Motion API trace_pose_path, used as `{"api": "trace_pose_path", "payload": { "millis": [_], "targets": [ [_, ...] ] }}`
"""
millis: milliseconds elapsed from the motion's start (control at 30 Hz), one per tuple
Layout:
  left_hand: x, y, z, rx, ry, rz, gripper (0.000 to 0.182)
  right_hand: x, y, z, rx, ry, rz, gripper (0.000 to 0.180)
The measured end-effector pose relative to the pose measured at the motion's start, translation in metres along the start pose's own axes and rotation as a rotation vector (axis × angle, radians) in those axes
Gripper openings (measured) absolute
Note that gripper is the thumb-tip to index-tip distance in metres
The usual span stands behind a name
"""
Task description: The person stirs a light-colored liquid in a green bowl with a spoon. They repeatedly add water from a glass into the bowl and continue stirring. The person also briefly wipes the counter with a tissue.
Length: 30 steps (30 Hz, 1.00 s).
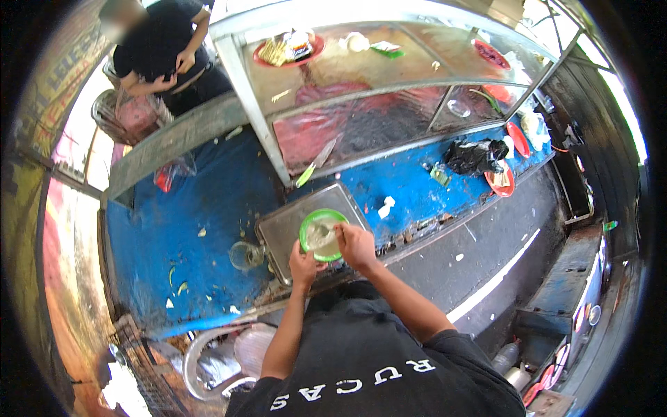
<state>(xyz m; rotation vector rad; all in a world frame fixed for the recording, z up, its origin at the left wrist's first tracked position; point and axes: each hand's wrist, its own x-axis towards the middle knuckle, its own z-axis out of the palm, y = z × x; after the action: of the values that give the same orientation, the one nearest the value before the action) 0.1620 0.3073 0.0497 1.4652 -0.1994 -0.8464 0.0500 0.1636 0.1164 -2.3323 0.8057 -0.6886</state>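
Note:
A green bowl (317,215) with a pale, creamy mixture (322,241) inside is over the near part of a metal tray (292,219). My left hand (304,267) grips the bowl's near left side. With my right hand (357,245) I hold a spoon (324,229), its head dipped in the mixture; my fingers cover most of the handle. Left of the tray, a clear glass mug (246,255) is on the blue tabletop (156,245). Beyond the tray lies a knife with a green handle (306,175), its blade against the display case.
A glass display case (417,99) stands at the back, holding an orange plate (260,58) of food. To its right, a black plastic bag (471,156) lies near another orange plate (499,188). A person (161,52) stands beyond the far left counter. Scraps litter the blue surface.

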Motion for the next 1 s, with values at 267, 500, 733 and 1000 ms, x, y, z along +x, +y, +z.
{"api": "trace_pose_path", "payload": {
  "millis": [267, 500, 733, 1000],
  "targets": [
    [0.003, 0.004, 0.002, 0.03, -0.024, 0.036, 0.054, -0.004, 0.005, -0.002, 0.036, 0.049, -0.025, 0.022],
    [-0.008, 0.014, 0.04, 0.067, -0.016, 0.039, 0.05, 0.014, 0.041, -0.036, 0.153, 0.117, -0.018, 0.019],
    [-0.006, 0.013, 0.116, 0.012, 0.031, 0.061, 0.052, 0.032, 0.096, -0.107, 0.084, -0.044, -0.054, 0.015],
    [-0.008, 0.002, 0.18, -0.045, 0.077, 0.068, 0.053, 0.054, 0.137, -0.158, 0.155, -0.097, -0.195, 0.013]
  ]
}}
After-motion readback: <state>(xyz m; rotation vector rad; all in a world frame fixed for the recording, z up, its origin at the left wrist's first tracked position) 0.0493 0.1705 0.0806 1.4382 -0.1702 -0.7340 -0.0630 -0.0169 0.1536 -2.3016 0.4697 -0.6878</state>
